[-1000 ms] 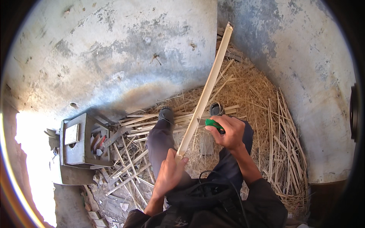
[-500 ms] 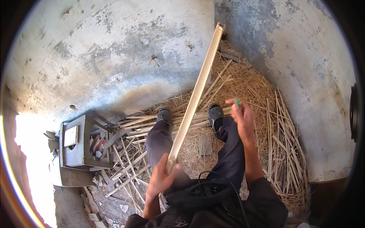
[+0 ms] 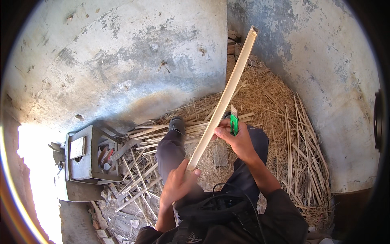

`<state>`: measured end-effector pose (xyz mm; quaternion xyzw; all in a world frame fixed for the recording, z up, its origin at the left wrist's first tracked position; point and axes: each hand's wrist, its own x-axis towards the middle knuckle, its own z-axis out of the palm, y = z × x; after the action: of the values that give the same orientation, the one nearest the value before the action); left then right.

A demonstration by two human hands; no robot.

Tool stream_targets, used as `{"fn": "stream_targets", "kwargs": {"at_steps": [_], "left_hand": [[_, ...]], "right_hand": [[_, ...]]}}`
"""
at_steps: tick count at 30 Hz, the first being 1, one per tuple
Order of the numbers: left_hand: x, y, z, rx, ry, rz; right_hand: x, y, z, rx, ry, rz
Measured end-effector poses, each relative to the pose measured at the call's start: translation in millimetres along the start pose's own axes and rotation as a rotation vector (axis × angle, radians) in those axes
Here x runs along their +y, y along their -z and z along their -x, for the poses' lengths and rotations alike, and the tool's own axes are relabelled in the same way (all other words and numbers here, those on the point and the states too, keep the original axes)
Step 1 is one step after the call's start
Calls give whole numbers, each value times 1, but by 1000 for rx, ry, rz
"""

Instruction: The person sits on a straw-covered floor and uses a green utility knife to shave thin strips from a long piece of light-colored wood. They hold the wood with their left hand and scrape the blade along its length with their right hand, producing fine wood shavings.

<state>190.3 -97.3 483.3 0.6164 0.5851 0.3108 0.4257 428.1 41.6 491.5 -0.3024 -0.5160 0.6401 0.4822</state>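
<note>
A long pale half of split bamboo (image 3: 228, 93), hollow side up, slants from my lap toward the far right. My left hand (image 3: 178, 185) is closed round its near end. In my right hand (image 3: 239, 141) is a green utility knife (image 3: 234, 123), its blade pointing up and away from me. That hand's fingers also reach the right edge of the bamboo near its middle; some fingertips are hidden behind it. The knife's blade stands apart from the bamboo, to its right.
Straw-like shavings (image 3: 264, 89) cover the floor round my feet. Thin strips (image 3: 310, 171) lie heaped along the right wall, with more strips (image 3: 136, 183) crossed at the left. A worn wooden box (image 3: 83, 162) stands there. Stained walls (image 3: 170, 49) meet ahead in a corner.
My right hand has come left and in to the bamboo, and the green knife now shows plainly. The bamboo's far end has swung right. My left hand keeps its grip.
</note>
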Motion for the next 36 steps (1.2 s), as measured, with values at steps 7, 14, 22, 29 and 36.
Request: {"fn": "stream_targets", "kwargs": {"at_steps": [7, 14, 22, 29, 36], "left_hand": [[15, -10, -27, 138, -122, 159], [7, -12, -37, 85, -30, 313], [22, 8, -32, -71, 80, 690], [26, 21, -29, -205, 97, 786], [27, 19, -30, -243, 76, 819]], "right_hand": [[8, -2, 1, -24, -8, 28], [-5, 21, 7, 8, 73, 354], [0, 35, -2, -63, 528, 795], [0, 15, 18, -114, 380, 895], [5, 5, 24, -159, 620, 862]]}}
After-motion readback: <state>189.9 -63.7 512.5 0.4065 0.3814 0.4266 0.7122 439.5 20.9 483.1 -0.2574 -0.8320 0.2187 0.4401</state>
